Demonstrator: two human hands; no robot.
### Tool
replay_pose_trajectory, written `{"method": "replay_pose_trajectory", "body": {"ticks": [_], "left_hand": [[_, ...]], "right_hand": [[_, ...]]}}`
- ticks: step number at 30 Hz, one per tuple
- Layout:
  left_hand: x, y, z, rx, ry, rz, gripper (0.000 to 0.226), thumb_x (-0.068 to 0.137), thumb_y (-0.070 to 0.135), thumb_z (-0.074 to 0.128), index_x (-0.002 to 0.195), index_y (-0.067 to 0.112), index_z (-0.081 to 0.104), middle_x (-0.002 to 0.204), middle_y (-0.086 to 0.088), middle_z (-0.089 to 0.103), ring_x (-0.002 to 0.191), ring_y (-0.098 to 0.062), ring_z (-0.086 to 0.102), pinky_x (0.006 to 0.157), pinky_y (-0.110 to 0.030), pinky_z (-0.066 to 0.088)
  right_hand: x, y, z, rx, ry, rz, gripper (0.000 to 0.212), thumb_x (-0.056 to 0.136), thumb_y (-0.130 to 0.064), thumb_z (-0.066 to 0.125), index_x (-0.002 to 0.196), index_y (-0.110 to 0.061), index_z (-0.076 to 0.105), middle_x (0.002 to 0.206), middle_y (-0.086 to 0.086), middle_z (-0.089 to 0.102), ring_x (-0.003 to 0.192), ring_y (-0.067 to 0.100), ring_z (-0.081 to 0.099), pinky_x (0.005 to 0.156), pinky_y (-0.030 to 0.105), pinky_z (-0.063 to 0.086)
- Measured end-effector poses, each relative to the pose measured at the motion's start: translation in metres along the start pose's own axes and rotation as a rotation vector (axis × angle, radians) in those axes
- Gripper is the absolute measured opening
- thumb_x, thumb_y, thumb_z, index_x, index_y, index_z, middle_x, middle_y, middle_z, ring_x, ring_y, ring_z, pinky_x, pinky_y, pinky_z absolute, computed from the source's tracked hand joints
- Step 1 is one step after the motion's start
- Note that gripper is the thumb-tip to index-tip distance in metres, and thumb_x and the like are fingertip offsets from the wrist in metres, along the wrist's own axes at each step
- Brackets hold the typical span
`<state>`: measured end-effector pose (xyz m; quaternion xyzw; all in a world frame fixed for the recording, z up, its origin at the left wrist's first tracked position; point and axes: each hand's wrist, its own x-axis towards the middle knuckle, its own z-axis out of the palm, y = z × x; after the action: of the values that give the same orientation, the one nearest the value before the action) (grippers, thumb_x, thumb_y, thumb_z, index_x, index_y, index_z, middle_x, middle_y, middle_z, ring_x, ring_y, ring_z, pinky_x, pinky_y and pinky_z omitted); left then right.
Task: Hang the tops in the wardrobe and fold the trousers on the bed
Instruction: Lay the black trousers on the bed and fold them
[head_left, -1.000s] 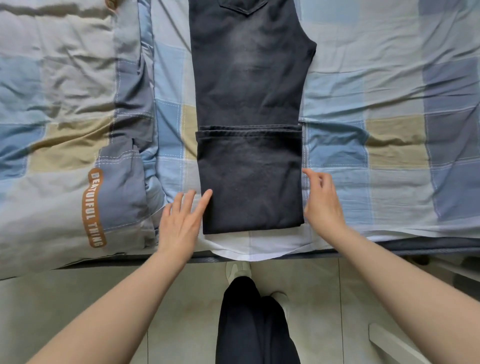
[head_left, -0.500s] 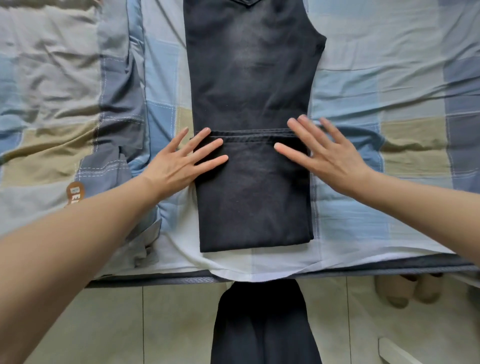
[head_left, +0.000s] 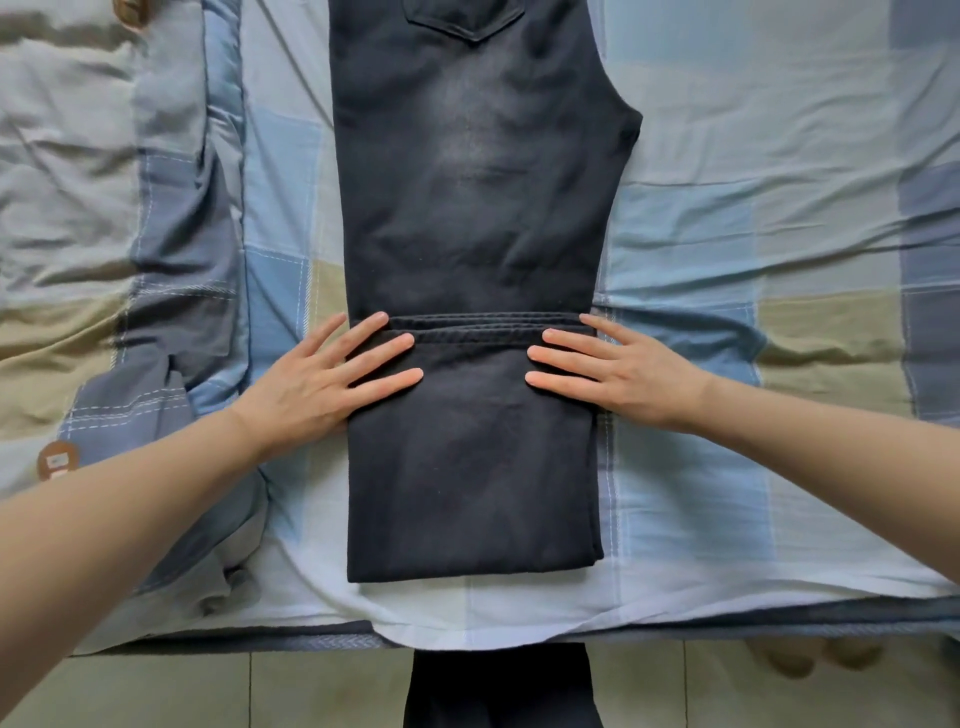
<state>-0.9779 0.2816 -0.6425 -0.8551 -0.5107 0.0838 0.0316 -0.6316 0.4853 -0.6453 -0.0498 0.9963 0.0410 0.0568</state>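
Dark trousers (head_left: 467, 208) lie flat on the bed (head_left: 779, 218), on a checked blue, grey and tan cover, near the bed's front edge. Legs are doubled over once: hems (head_left: 483, 332) rest on the thigh part, fold line (head_left: 472, 569) close to the mattress edge. Left hand (head_left: 322, 379) is laid flat, fingers straight and spread, fingertips on the left side of the folded panel just below the hems; palm partly on the cover beside it. Right hand (head_left: 618, 374) mirrors it on the right side, fingers straight, flat on the cloth. Neither hand holds or pinches anything; both press. Risk, as judged: the two hem edges are not quite flush (two stitched lines show, slightly offset), so pressing here may set a crooked crease, and the next fold would carry the skew. The right edge of the panel overhangs the lower layer a little, near the bottom right corner; sliding the palms outward could drag the upper layer further off. The fold sits near the bed's edge, so a pull toward the body could tip the bundle to the floor (head_left: 182, 691). Orientation: long axis runs from the person straight away across the bed; waist end points away, back pocket (head_left: 465, 21) at the top of view; folded end points toward the person.
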Motion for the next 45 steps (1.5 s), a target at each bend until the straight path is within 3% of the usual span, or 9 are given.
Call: {"method": "replay_pose_trajectory", "body": {"ticks": [9, 15, 19, 23, 27, 30, 37, 40, 45], "left_hand": [[-0.011, 0.024, -0.012, -0.099, 0.046, 0.041, 0.057, 0.095, 0.000, 0.035, 0.144, 0.025, 0.048, 0.152, -0.006, 0.043, 0.142, -0.045, 0.030, 0.114, -0.058, 0.026], [-0.012, 0.037, -0.022, -0.088, -0.161, 0.102, 0.078, 0.079, -0.001, 0.037, 0.150, 0.031, 0.036, 0.157, 0.001, 0.034, 0.143, -0.043, 0.028, 0.111, -0.065, 0.019], [0.006, 0.005, -0.042, -0.142, -0.259, 0.235, 0.072, 0.075, 0.015, 0.037, 0.144, 0.030, 0.044, 0.159, 0.004, 0.025, 0.148, -0.032, 0.020, 0.114, -0.061, 0.013], [0.073, -0.013, -0.054, -0.244, -0.301, 0.360, 0.064, 0.083, 0.031, 0.034, 0.147, 0.028, 0.041, 0.161, 0.004, 0.024, 0.150, -0.021, 0.016, 0.119, -0.044, 0.014], [0.170, -0.004, -0.054, -0.360, -0.317, -0.032, 0.060, 0.101, 0.039, 0.030, 0.157, 0.027, 0.010, 0.165, 0.006, 0.000, 0.152, -0.023, -0.003, 0.123, -0.041, 0.006], [0.231, 0.003, -0.055, -0.505, -0.332, -0.332, 0.064, 0.104, 0.040, 0.032, 0.157, 0.025, 0.000, 0.165, 0.004, -0.008, 0.151, -0.025, -0.011, 0.122, -0.044, 0.002], [0.253, 0.024, -0.047, -0.556, -0.256, -0.534, 0.065, 0.102, 0.038, 0.033, 0.157, 0.028, -0.002, 0.165, 0.005, -0.003, 0.151, -0.025, -0.008, 0.121, -0.051, 0.002], [0.250, 0.016, -0.046, -0.564, -0.254, -0.503, 0.070, 0.100, 0.042, 0.037, 0.154, 0.037, -0.006, 0.165, 0.006, 0.001, 0.152, -0.025, -0.003, 0.120, -0.052, 0.006], [0.247, 0.008, -0.046, -0.498, -0.319, -0.430, 0.058, 0.101, 0.042, 0.035, 0.154, 0.025, 0.019, 0.164, 0.000, 0.010, 0.152, -0.024, -0.005, 0.120, -0.051, 0.006]], "right_hand": [[-0.016, -0.007, -0.012, 0.147, 0.035, -0.073, 0.054, 0.094, 0.001, 0.035, 0.143, -0.021, 0.045, 0.147, 0.001, 0.045, 0.138, 0.027, 0.038, 0.110, 0.052, 0.031], [-0.026, -0.013, -0.012, 0.175, -0.139, -0.138, 0.060, 0.094, 0.003, 0.020, 0.148, -0.020, 0.035, 0.153, 0.005, 0.035, 0.141, 0.026, 0.032, 0.111, 0.053, 0.030], [-0.013, 0.022, -0.032, 0.279, -0.089, -0.146, 0.063, 0.081, 0.006, 0.038, 0.141, -0.014, 0.047, 0.148, 0.010, 0.043, 0.139, 0.027, 0.036, 0.113, 0.047, 0.027], [0.005, 0.096, -0.042, 0.382, 0.057, 0.331, 0.058, 0.076, 0.004, 0.034, 0.128, -0.006, 0.057, 0.135, 0.016, 0.053, 0.124, 0.035, 0.049, 0.103, 0.041, 0.038], [0.029, 0.159, -0.038, 0.669, 0.191, 1.087, 0.043, 0.086, -0.005, 0.044, 0.129, -0.005, 0.051, 0.124, 0.015, 0.055, 0.111, 0.031, 0.053, 0.097, 0.032, 0.037], [0.051, 0.178, -0.035, 1.228, 0.214, 1.457, 0.035, 0.085, -0.028, 0.055, 0.116, -0.010, 0.057, 0.094, 0.006, 0.055, 0.083, 0.020, 0.053, 0.074, 0.032, 0.049], [0.064, 0.184, -0.038, 1.597, 0.003, 1.326, 0.011, 0.088, -0.019, 0.065, 0.097, -0.013, 0.064, 0.083, 0.001, 0.065, 0.069, 0.012, 0.060, 0.068, 0.025, 0.050], [0.070, 0.175, -0.042, 1.429, 0.139, 1.173, 0.013, 0.084, -0.021, 0.066, 0.092, -0.012, 0.066, 0.085, 0.003, 0.064, 0.071, 0.009, 0.058, 0.067, 0.022, 0.048], [0.067, 0.148, -0.039, 0.986, 0.055, 0.701, 0.051, 0.082, 0.004, 0.049, 0.131, -0.004, 0.055, 0.125, 0.013, 0.061, 0.117, 0.024, 0.057, 0.097, 0.021, 0.040]]}}
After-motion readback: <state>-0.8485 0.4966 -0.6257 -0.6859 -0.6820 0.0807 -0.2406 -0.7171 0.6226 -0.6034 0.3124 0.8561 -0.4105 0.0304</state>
